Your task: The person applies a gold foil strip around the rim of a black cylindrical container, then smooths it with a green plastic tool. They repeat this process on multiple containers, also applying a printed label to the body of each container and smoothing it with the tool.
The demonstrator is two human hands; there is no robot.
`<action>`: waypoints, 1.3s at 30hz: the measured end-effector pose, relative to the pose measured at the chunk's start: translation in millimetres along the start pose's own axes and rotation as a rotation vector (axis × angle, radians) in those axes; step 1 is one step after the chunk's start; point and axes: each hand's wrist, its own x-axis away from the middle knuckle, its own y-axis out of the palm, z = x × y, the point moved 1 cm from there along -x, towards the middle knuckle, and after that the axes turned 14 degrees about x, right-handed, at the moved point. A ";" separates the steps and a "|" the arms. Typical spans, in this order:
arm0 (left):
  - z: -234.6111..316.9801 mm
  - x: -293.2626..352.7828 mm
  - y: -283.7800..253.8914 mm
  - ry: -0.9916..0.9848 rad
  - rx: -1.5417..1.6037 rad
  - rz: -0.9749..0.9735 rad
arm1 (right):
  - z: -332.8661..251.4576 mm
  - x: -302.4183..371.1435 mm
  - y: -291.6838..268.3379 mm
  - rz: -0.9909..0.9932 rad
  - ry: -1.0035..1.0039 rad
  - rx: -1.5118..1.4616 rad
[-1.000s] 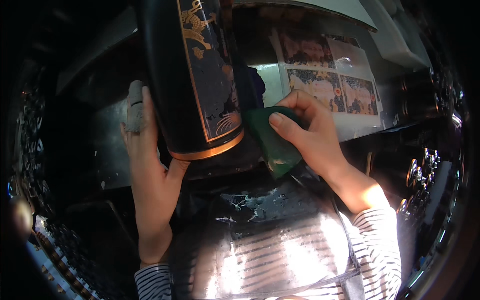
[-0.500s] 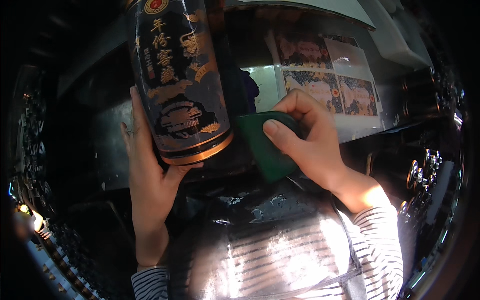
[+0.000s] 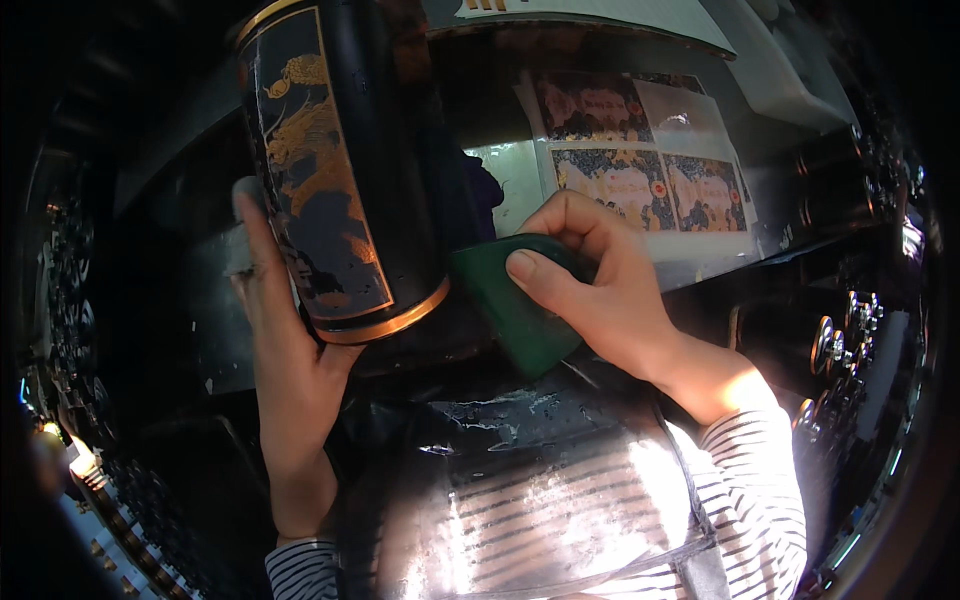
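Here, your left hand [image 3: 288,345], fingers [image 3: 263,245] spread, holds the can [image 3: 368,160], panel [image 3: 312,170] on; your right hand [image 3: 610,290] pinches a green pad [image 3: 517,308]; what remains isn't visible.

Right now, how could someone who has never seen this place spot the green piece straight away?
Find the big black cylinder with gold rims, tilted in the left hand. Just right of its lower end, the right hand holds the green piece. Its plain dark green sets it apart from the gold-patterned cylinder and the printed sheet beyond.
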 end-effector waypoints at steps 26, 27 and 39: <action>8.0 -8.8 17.4 0.101 0.278 0.083 | 12.6 -6.7 -0.3 0.007 -0.029 0.005; 3.1 -5.5 15.5 0.064 0.201 0.088 | 9.7 -5.8 0.7 0.029 -0.108 0.018; 13.5 10.2 -15.8 0.005 0.267 0.300 | -32.8 16.1 20.1 0.077 -0.704 0.344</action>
